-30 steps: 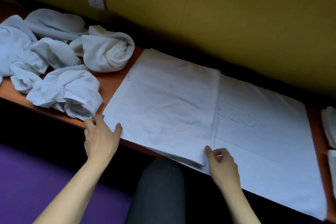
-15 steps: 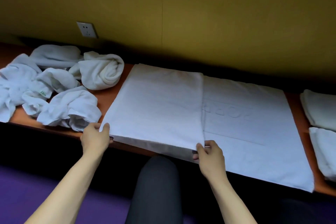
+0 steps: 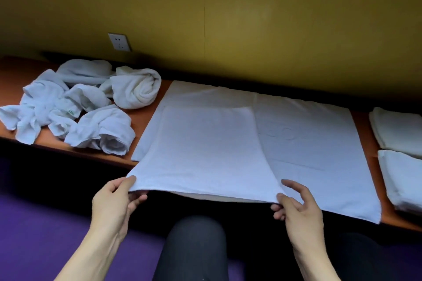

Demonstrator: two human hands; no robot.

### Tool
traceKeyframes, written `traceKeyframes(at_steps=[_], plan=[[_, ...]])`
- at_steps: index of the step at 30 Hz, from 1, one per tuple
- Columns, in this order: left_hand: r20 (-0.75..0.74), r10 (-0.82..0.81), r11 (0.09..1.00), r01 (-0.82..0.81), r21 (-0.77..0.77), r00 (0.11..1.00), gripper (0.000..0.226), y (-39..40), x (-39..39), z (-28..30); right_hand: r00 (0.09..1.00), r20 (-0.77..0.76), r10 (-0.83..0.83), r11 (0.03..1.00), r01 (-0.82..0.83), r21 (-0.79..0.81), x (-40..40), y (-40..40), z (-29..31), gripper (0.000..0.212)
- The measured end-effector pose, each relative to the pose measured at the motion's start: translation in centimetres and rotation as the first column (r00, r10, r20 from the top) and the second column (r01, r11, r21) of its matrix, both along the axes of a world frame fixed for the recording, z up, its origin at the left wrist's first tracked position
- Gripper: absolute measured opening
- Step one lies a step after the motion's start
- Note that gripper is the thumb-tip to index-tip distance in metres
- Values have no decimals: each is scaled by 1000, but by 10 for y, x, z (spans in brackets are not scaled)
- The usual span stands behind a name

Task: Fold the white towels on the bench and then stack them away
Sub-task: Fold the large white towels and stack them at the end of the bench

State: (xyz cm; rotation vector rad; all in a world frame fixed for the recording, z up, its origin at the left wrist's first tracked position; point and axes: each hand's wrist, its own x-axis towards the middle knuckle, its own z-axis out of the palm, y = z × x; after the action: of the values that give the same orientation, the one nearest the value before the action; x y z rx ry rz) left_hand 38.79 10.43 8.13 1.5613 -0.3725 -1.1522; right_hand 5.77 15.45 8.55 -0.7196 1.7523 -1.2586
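Your left hand [image 3: 114, 201] pinches the near left corner of the folded-over layer of the white towel [image 3: 228, 143], thumb on top, fingers curled beneath. Your right hand [image 3: 299, 210] pinches the near right corner of that same layer between thumb and lower fingers; index and middle fingers stand loose above the cloth. Both corners are raised off the tabletop [image 3: 155, 107], and the near hem sags slightly between them.

Towel lies spread across the middle of the orange tabletop, long side running left to right. Lifted layer covers its left half; right half lies flat, single, near corner hanging just past the front edge. Woven relief lettering shows on the right half, too faint to read.

Left of the towel: a heap of crumpled towels [image 3: 68, 107], several twisted together, one rolled bundle nearest the wall. A small white tag with green print [image 3: 72, 112] sticks out of the heap; print too small to read.

Right edge: two folded towels [image 3: 399, 153], one behind the other, apart from the spread towel.

Yellow-olive wall behind, with a white wall socket [image 3: 119, 42] above the heap. Your dark-clad knee [image 3: 194, 246] sits below the tabletop, over purple floor [image 3: 45, 235].
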Motion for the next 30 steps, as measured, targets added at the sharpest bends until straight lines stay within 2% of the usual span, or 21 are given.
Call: traceKeyframes(at_steps=[2, 8, 11, 13, 16, 18, 20, 23, 25, 30], plan=[[-65, 18, 999, -21, -33, 998, 16, 16, -6, 2, 999, 32, -10, 1000, 10, -14, -6, 10, 3, 20], [-59, 62, 991, -68, -117, 996, 27, 27, -12, 6, 968, 249, -7, 1000, 12, -18, -19, 14, -6, 7], [-68, 38, 989, -47, -139, 997, 23, 10, -12, 7, 963, 259, 78, 995, -61, -76, -21, -5, -8, 38], [-50, -19, 985, 10, -173, 999, 20, -4, -13, 4, 978, 200, 62, 994, -43, -98, -21, -26, -9, 27], [72, -107, 965, 121, -235, 992, 31, -30, -17, -1, 1000, -12, 7, 993, -9, -119, -26, -65, -16, 7], [223, -102, 962, 153, -226, 970, 26, -52, -20, -5, 994, -113, -5, 988, -13, -153, -30, -93, -20, 5], [303, -62, 965, 134, -225, 951, 12, -77, -20, -8, 977, -213, -4, 986, -32, -165, -35, -123, -23, 11], [332, 5, 975, 70, -212, 943, 24, -122, -17, -16, 934, -356, 6, 982, -73, -177, -44, -171, -30, 12], [363, -1, 980, 73, -183, 932, 27, -152, -16, -24, 914, -402, 51, 983, -118, -144, -46, -203, -39, 12], [444, -24, 989, 87, -122, 896, 35, -212, -20, -45, 922, -375, 97, 989, -131, -65, -43, -272, -72, 19]])
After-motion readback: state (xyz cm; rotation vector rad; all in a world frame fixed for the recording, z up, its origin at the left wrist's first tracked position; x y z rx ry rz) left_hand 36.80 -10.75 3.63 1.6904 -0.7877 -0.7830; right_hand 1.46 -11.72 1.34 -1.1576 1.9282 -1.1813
